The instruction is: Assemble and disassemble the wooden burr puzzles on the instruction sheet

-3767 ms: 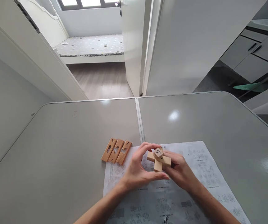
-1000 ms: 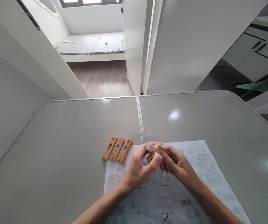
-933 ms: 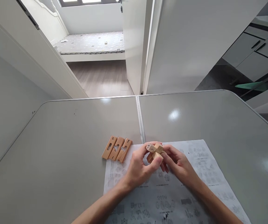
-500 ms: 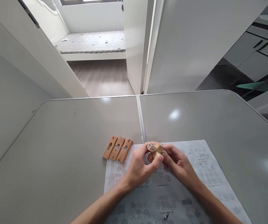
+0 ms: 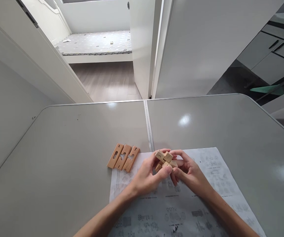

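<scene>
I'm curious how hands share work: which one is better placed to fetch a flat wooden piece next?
Probably the left hand: it is nearer the flat pieces, while the right hand is across the wooden blocks from them. Both hands hold the blocks, though.

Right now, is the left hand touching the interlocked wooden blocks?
Touching. The head view shows the left hand with its thumb laid over the near side of the interlocked wooden blocks, no gap showing.
</scene>
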Demonstrator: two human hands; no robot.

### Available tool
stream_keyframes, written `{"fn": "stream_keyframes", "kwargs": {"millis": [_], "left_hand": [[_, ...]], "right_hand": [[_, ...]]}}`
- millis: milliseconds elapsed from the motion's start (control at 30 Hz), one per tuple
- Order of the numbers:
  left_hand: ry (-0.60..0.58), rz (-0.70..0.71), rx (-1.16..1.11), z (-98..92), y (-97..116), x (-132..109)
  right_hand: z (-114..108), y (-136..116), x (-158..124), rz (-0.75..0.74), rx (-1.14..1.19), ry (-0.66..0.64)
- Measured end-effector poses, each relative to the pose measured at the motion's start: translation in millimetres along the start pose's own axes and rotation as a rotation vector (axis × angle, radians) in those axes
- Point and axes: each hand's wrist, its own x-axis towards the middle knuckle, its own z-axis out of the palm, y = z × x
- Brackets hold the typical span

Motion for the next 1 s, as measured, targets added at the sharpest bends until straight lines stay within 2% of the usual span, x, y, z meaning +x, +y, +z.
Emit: {"fn": "stream_keyframes", "kwargs": {"millis": [100,200,400,700,833,1000], "left_hand": [[-0.071,-0.044,-0.053,-0.5,3,-1],[-0.092,-0.047,-0.056,-0.8,9,-1],[-0.046,-0.092,-0.145,-0.7,18,4],[0.024,-0.082,-0.225,-0.2,8,6],[0.139,-0.087,-0.406,-2.2,6,9],[0.265,-0.112,-0.538,-5.6,1,12]], "right_hand": [[2,-3,0,0.013,-0.059,-0.075],[4,-1,-1,0.014,-0.123,-0.105],[5,9,-4,-0.024,-0.204,-0.092],[8,7,-4,-0.126,-0.330,-0.054],[11,9,-5,-0.190,-0.419,-0.096],[9,15,-4,-0.377,-0.683,0.015]]}}
